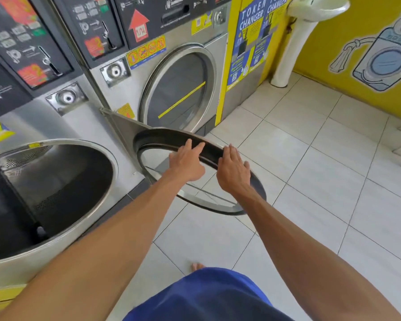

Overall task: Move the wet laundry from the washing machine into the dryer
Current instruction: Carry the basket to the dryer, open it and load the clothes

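Note:
A steel machine at the left stands with its round drum (pixel 63 181) open; the inside is dark and I see no laundry in it. Its round glass door (pixel 195 198) is swung out to the right on a hinge. My left hand (pixel 188 162) lies flat on the door's black inner rim, fingers straight. My right hand (pixel 233 170) presses on the rim just to the right, fingers straight too. Neither hand holds anything. A second machine (pixel 178 89) behind has its round door closed, with a yellow stripe across the glass.
Coin panels (pixel 97 26) run above the machines. A token changer cabinet (pixel 250 42) with blue posters stands right of them, then a white pedestal sink (pixel 294 42) against a yellow wall. White floor tiles (pixel 310 181) spread to the right. My bare foot (pixel 196 266) shows below.

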{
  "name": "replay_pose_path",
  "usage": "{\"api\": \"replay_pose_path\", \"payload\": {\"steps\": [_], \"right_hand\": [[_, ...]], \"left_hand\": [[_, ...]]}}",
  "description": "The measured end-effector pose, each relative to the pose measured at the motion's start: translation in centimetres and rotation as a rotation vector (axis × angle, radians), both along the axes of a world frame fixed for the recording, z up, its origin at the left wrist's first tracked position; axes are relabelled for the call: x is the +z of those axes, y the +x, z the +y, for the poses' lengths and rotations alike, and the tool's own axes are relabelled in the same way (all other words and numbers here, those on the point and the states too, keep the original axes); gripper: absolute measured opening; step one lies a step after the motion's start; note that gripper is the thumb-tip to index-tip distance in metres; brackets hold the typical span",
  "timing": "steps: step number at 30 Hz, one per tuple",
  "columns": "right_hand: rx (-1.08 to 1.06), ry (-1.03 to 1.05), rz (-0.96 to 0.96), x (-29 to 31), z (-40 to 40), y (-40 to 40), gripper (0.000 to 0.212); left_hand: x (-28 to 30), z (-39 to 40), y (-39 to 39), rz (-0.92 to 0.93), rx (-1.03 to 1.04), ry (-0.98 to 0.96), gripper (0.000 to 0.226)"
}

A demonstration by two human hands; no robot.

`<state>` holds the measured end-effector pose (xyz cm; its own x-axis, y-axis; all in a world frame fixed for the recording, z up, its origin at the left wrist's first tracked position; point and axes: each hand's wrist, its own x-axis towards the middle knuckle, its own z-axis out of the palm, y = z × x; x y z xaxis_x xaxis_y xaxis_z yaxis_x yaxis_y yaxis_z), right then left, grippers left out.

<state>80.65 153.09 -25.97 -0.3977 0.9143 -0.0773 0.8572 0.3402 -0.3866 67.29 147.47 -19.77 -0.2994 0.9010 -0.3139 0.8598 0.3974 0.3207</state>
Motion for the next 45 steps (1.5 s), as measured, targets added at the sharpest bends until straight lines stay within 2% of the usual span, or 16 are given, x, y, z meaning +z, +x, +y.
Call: {"api": "replay_pose_path", "payload": {"steps": [6, 11, 16, 19, 23, 28, 32, 33, 35, 36, 40, 45], "right_hand": [[0.011, -0.074, -0.056, 2.0, 3.4, -0.8, 0.054], [0.206, -0.042, -0.057, 3.6, 0.6, -6.0, 0.055], [0.501, -0.192, -0.101, 1.7, -6.6, -12.1, 0.046], [0.666, -0.299, -0.182, -0.2, -10.8, -14.8, 0.052], [0.933, -0.443, -0.382, -1.8, -17.7, -19.2, 0.061], [1.230, -0.432, -0.451, -2.2, -27.1, -24.7, 0.059], [1.360, -0.440, -0.499, -3.6, -33.5, -28.1, 0.058], [1.384, -0.438, -0.515, -3.8, -35.0, -28.7, 0.058], [1.438, -0.429, -0.546, -4.1, -38.3, -29.9, 0.056], [1.462, -0.421, -0.560, -4.2, -39.9, -30.5, 0.055], [1.558, -0.432, -0.585, -4.4, -46.0, -32.9, 0.056], [1.742, -0.346, -0.673, -4.9, -52.3, -35.9, 0.053]], "left_hand": [[-1.3, -2.5, -1.5, -0.112, 0.153, 0.003, 0.073], [-1.2, -5.8, -4.2, -0.199, 0.307, 0.081, 0.069], [-3.0, -13.2, -7.6, -0.311, 0.575, 0.086, 0.064], [-3.8, -18.4, -8.6, -0.366, 0.772, 0.090, 0.068], [-5.2, -26.8, -10.1, -0.394, 1.049, 0.104, 0.073], [-6.6, -37.9, -12.1, -0.416, 1.308, 0.120, 0.073], [-8.2, -46.5, -12.4, -0.500, 1.429, 0.203, 0.074], [-9.5, -48.9, -12.4, -0.529, 1.447, 0.215, 0.078], [-15.7, -54.7, -12.7, -0.546, 1.508, 0.231, 0.088], [-16.4, -56.5, -12.7, -0.541, 1.530, 0.221, 0.089], [-10.5, -59.3, -12.2, -0.616, 1.687, 0.278, 0.067], [-13.0, -64.1, -12.4, -0.636, 1.825, 0.328, 0.067]]}}
